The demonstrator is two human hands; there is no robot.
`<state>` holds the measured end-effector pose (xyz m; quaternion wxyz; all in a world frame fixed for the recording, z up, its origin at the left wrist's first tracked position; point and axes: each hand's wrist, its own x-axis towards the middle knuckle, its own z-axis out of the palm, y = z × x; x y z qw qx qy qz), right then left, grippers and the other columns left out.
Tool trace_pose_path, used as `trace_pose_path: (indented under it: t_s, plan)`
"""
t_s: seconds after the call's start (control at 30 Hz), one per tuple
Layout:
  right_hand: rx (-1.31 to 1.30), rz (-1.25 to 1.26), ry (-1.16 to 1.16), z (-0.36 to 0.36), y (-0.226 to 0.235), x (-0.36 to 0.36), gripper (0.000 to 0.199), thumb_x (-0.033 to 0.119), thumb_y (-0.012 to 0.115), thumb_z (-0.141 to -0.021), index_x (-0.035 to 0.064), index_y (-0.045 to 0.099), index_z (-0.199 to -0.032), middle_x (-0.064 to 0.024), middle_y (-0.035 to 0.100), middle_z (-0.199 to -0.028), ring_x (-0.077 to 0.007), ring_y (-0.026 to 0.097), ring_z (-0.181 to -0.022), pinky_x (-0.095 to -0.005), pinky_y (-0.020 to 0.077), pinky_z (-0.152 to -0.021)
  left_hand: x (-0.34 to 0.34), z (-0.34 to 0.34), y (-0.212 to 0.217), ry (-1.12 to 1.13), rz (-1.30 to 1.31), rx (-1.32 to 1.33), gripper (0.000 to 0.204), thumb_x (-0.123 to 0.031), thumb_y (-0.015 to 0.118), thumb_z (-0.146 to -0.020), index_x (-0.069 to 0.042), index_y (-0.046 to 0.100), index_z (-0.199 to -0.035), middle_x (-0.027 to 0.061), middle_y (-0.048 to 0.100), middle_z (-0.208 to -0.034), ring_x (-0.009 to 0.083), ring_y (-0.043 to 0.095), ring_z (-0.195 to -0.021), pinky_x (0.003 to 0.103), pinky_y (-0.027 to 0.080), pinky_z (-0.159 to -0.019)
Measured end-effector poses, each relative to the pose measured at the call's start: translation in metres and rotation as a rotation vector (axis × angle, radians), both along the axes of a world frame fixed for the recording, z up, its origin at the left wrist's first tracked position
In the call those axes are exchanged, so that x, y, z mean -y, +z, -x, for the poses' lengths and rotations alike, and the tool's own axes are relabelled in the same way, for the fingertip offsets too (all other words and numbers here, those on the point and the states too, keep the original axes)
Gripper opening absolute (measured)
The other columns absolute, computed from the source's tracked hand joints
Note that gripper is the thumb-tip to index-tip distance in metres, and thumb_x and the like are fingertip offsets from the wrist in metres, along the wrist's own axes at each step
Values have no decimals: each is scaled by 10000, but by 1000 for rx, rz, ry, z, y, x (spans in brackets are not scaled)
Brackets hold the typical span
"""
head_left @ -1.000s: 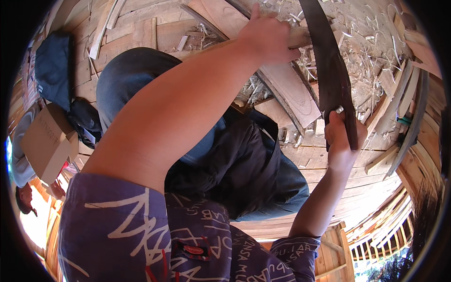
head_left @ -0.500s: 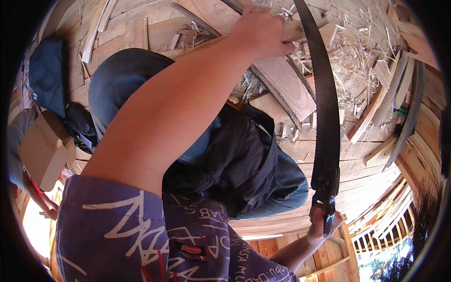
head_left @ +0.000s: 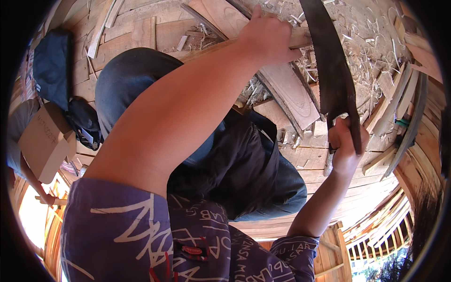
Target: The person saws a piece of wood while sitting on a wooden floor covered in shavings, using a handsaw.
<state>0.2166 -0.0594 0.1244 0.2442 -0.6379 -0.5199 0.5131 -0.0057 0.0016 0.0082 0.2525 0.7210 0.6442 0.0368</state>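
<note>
A handsaw (head_left: 331, 66) with a long dark toothed blade is gripped at its handle by my right hand (head_left: 346, 143), fingers closed around it. The blade runs away from me, its toothed side facing left, beside the end of a narrow wooden strip (head_left: 300, 37). My left hand (head_left: 267, 38) is closed over that strip, with one finger sticking up and some fingers hidden. Beneath the strip lies a wider pale board (head_left: 291, 94) with dark edges, slanting across the floor. Whether the teeth touch the strip, I cannot tell.
Curly shavings (head_left: 371, 51) and offcuts litter the plank floor. Long wooden slats (head_left: 404, 103) lie at the right. My bent knee (head_left: 127, 75) is at the left. Farther left are a dark bag (head_left: 51, 70), a cardboard box (head_left: 44, 141) and another person's hand (head_left: 48, 199).
My right hand has moved up and away from me, carrying the saw forward past the strip's end. My left hand stays on the strip; the view has shifted slightly.
</note>
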Motion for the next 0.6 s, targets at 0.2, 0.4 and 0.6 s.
trace_pose_path:
  t_s: [0.2, 0.4, 0.6]
  plan:
    - [170, -43, 119, -49, 19, 81, 286, 168, 649, -801, -1, 525, -606, -15, 451, -499, -88, 387, -465, -266, 253, -452, -7, 9, 14, -86, 87, -63, 438, -470, 538, -830, -201, 594, -1171, 169, 634, -1060, 336, 573, -1083, 573, 250, -1062]
    - [142, -121, -20, -103, 59, 159, 348, 243, 641, -821, 18, 453, -633, -20, 398, -450, -73, 322, -378, -240, 199, -381, -3, 7, 28, -158, -25, -8, 404, -451, 496, -865, -295, 577, -1228, 177, 634, -1053, 357, 587, -1051, 595, 286, -1025]
    - [191, -106, 18, -85, 41, 120, 356, 261, 651, -806, 11, 492, -608, -6, 401, -461, -89, 353, -417, -262, 213, -415, -3, 0, 8, -60, 63, -13, 488, -481, 574, -793, -90, 629, -1080, 173, 663, -956, 314, 608, -1020, 536, 253, -1077]
